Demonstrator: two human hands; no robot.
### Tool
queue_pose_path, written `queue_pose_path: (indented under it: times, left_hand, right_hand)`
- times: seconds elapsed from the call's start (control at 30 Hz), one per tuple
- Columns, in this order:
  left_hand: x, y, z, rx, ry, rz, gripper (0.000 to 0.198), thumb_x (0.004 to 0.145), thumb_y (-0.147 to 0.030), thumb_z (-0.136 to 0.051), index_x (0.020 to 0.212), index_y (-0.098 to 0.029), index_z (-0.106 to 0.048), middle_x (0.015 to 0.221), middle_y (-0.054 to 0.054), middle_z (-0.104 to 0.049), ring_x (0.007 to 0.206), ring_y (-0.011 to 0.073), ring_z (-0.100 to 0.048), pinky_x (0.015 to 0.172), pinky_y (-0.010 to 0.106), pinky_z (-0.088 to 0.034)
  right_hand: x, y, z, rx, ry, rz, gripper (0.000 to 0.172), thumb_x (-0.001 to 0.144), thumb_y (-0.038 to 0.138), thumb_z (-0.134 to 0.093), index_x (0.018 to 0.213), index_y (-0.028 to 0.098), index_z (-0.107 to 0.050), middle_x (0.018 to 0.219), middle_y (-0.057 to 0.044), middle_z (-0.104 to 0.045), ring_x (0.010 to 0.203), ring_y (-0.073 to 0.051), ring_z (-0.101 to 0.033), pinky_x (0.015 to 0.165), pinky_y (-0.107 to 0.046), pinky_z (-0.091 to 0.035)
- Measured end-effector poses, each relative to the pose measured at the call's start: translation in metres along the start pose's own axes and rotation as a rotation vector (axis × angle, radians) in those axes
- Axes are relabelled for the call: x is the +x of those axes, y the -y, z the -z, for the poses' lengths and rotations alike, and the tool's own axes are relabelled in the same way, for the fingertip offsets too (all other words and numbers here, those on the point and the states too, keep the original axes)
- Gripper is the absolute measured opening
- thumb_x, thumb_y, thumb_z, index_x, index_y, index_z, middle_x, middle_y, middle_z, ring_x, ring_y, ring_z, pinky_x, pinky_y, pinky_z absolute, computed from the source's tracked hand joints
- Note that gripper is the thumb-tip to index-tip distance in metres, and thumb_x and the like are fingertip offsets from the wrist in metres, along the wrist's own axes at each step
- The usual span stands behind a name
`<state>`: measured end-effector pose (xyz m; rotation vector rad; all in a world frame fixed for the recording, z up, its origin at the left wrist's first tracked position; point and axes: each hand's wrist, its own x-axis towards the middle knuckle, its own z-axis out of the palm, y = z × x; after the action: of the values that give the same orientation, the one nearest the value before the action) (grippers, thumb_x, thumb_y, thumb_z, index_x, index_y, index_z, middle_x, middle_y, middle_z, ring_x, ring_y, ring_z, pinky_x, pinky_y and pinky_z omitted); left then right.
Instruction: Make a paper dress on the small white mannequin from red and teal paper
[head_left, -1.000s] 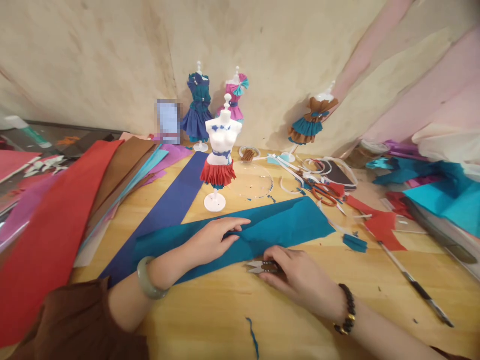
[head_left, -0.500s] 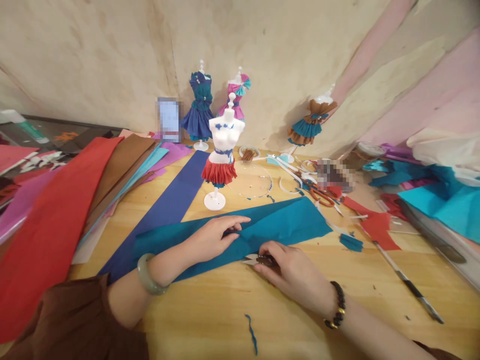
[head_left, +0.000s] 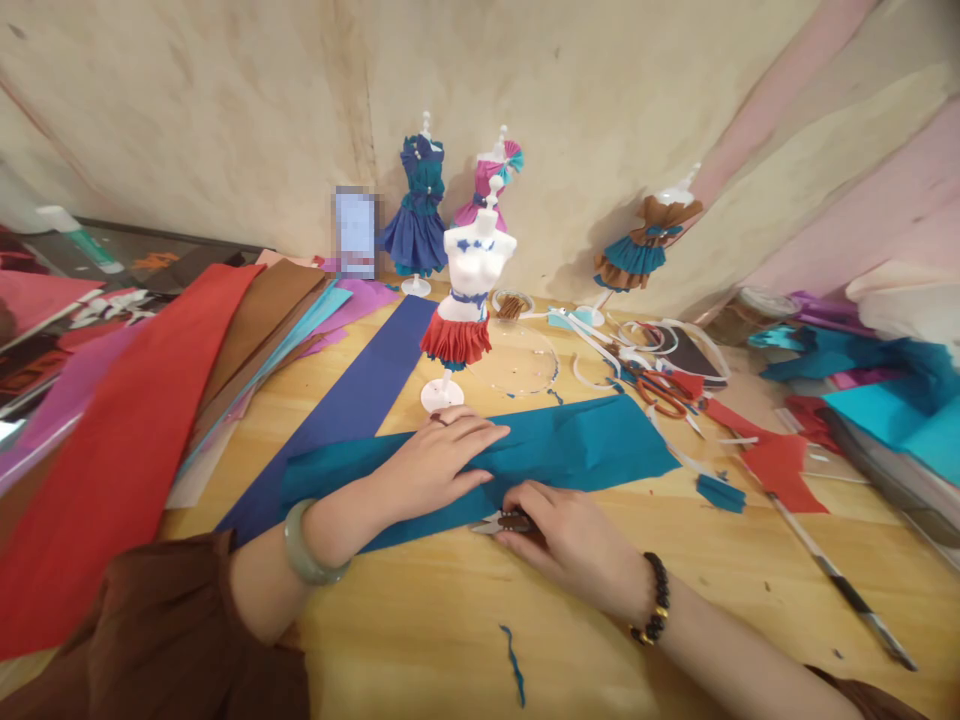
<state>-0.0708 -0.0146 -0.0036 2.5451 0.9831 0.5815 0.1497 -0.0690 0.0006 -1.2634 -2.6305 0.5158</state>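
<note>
A folded strip of teal crepe paper (head_left: pixel 577 450) lies across the table in front of me. My left hand (head_left: pixel 450 455) rests flat on it, fingers stretched out to the right. Close by, my right hand (head_left: pixel 559 535) is closed around a pair of thread snips (head_left: pixel 501 522), whose pointed blades face left along the strip's near edge. Just behind the strip stands a small white mannequin (head_left: pixel 480 260) wearing a ruffled red skirt (head_left: pixel 455 338). A blue paper strip (head_left: pixel 352 400) runs partly under the teal one.
Dressed mannequins stand by the wall, one in blue and teal (head_left: pixel 420 205), one in brown and teal (head_left: pixel 645 240). Orange-handled scissors (head_left: pixel 664 395) lie at the right near red scraps (head_left: pixel 787 465). Coloured paper sheets, including a red one (head_left: pixel 150 430), fill the left. A teal sliver (head_left: pixel 513 665) lies in front.
My left hand has flattened, its fingers more extended over the teal paper. The right hand, with the snips, has shifted slightly left along the near edge. The view has turned a little.
</note>
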Motion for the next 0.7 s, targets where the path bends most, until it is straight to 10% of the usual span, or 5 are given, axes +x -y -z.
queue_pose_path:
  times: [0.7]
  left_hand:
    - [-0.0030, 0.0098, -0.0089, 0.280, 0.155, -0.006, 0.062, 0.093, -0.057, -0.050, 0.144, -0.022, -0.047, 0.155, 0.013, -0.040, 0.147, 0.0308, -0.027, 0.119, 0.047, -0.018]
  right_hand:
    - [0.0056, -0.0068, -0.0062, 0.030, -0.062, 0.150, 0.025, 0.100, 0.041, -0.048, 0.096, 0.018, -0.060, 0.087, -0.004, -0.073, 0.075, -0.018, -0.068, 0.065, -0.029, -0.045]
